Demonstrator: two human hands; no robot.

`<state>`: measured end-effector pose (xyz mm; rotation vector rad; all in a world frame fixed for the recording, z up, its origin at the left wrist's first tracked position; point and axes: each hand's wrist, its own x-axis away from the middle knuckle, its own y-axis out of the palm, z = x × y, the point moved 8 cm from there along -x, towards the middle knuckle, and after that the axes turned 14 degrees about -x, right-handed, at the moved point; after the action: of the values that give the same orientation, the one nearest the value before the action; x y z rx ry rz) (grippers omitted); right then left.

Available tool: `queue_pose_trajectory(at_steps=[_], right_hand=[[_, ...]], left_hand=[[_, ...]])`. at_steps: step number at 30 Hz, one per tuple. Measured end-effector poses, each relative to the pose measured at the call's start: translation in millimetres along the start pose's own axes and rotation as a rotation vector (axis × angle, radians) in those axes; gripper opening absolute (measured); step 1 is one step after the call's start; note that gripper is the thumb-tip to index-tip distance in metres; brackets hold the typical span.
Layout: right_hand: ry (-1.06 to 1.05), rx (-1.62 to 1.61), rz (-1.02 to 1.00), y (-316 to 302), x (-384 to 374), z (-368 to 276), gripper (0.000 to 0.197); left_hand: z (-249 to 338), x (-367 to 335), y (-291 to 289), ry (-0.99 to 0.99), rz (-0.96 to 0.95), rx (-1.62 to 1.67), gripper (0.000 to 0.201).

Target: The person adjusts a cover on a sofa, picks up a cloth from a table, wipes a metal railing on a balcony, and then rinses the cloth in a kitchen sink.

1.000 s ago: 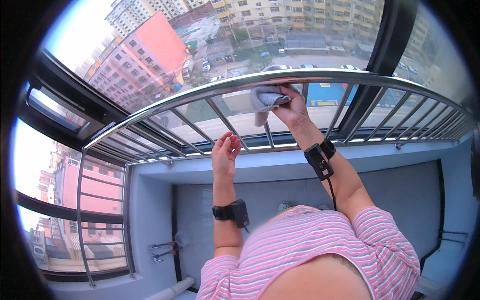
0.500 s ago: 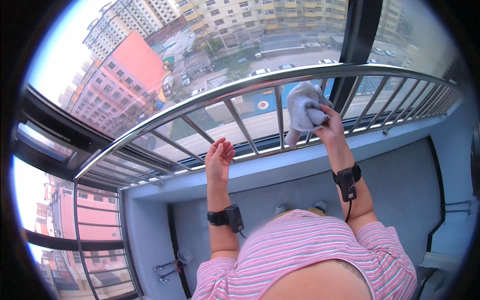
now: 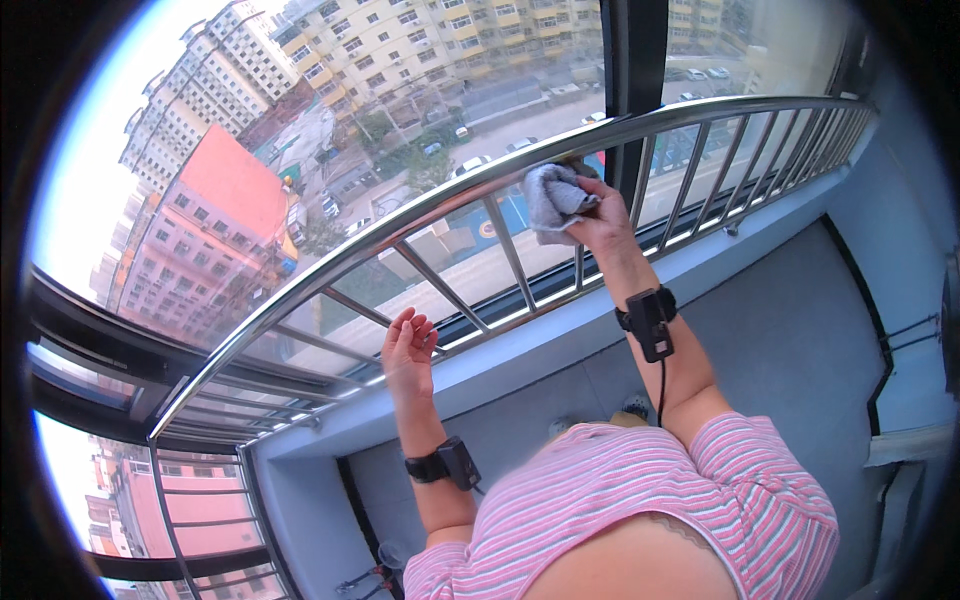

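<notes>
My right hand (image 3: 605, 222) grips a bunched grey cloth (image 3: 552, 205), fingers wrapped round it. The cloth is up against the metal railing (image 3: 655, 122), just under its top rail and around an upright bar, most of which it hides; whether it goes right round the bar cannot be seen. Lower and to the left, my left hand (image 3: 409, 352) hovers in front of the bars with nothing in it. Its fingers are loosely bent and apart.
Behind the railing are window panes with a thick dark frame post (image 3: 632, 70). A pale blue ledge (image 3: 540, 335) runs below the bars, above a grey floor (image 3: 760, 320). Black devices are strapped to both my forearms. A wall (image 3: 915, 250) closes the right side.
My right hand has raised the cloth closer to the top rail, and it now looks more bunched. My left hand stays empty. The whole view has turned and shifted a little.
</notes>
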<state>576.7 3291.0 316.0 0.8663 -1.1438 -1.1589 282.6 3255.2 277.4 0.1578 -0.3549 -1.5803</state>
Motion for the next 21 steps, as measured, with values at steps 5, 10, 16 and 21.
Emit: queue_pose_trajectory(at_steps=[5, 10, 16, 21], right_hand=[[-0.028, 0.296, -0.027, -6, 4, 35, 0.021], [-0.121, 0.276, 0.007, -9, 18, -27, 0.020], [-0.217, 0.197, -0.020, -21, 28, -80, 0.021], [-0.422, 0.195, 0.000, 12, 26, -114, 0.025]], left_hand=[[-1, -1, -9, -0.001, 0.031, 0.003, 0.020], [-5, -11, 1, -0.032, 0.007, 0.002, 0.019], [-21, -24, 18, -0.074, -0.067, 0.018, 0.019], [-20, -20, 24, -0.062, -0.034, -0.035, 0.020]])
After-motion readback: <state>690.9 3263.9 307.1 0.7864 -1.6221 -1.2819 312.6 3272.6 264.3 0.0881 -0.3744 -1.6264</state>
